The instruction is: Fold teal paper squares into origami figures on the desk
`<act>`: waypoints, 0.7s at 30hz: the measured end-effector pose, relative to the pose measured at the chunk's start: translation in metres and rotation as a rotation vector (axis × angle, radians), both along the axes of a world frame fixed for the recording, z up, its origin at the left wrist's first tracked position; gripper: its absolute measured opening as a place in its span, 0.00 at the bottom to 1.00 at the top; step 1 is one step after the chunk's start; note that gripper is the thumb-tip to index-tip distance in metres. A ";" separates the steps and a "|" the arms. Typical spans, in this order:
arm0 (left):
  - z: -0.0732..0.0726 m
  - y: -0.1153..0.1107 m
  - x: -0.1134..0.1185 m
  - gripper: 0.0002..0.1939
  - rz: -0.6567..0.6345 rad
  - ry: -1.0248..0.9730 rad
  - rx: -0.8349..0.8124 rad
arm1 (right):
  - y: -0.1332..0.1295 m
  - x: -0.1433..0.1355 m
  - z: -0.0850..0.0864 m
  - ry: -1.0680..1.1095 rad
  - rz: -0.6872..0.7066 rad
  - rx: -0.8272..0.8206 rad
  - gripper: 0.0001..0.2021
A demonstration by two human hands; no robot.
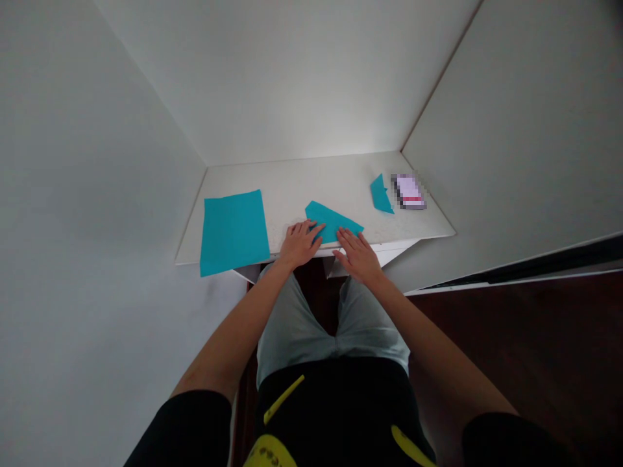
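Note:
A folded piece of blue paper point(331, 219) lies flat near the front edge of the white desk, with one long slanted edge running down to the right. My left hand point(298, 245) rests on its left end, fingers spread and stretched out. On its lower right part lie the fingertips of my right hand point(359, 255), fingers straight and the thumb held apart over the desk edge. Parts of the paper are hidden under both hands. Further right stands or lies a small folded blue paper shape point(381, 194), apart from my hands.
A larger blue paper sheet point(234, 233) lies at the left, its lower edge hanging past the front of the white desk point(321, 178). At the right lies a phone-like object point(409, 192), blurred by pixels. White walls close in the back and both sides.

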State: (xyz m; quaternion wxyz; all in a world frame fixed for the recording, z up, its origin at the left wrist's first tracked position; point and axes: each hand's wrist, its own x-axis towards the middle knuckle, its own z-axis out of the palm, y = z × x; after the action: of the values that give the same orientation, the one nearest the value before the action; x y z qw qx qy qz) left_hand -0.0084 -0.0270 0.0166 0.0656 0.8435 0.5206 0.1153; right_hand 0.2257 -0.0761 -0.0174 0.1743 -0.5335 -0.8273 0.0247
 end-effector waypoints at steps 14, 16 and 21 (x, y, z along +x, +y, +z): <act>-0.001 0.009 -0.005 0.26 0.030 -0.118 -0.041 | -0.019 0.035 0.017 -0.048 0.133 0.004 0.26; -0.001 0.011 -0.005 0.27 0.041 -0.141 -0.057 | -0.024 0.029 0.022 -0.039 0.236 -0.012 0.23; -0.002 0.014 -0.007 0.23 0.017 -0.149 -0.084 | -0.007 0.023 0.038 0.058 0.227 -0.034 0.22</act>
State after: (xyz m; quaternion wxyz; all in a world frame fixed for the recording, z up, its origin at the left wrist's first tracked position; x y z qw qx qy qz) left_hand -0.0155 -0.0127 0.0144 0.1383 0.8246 0.5257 0.1565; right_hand 0.2485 -0.0830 0.0210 0.1854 -0.4381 -0.8765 0.0737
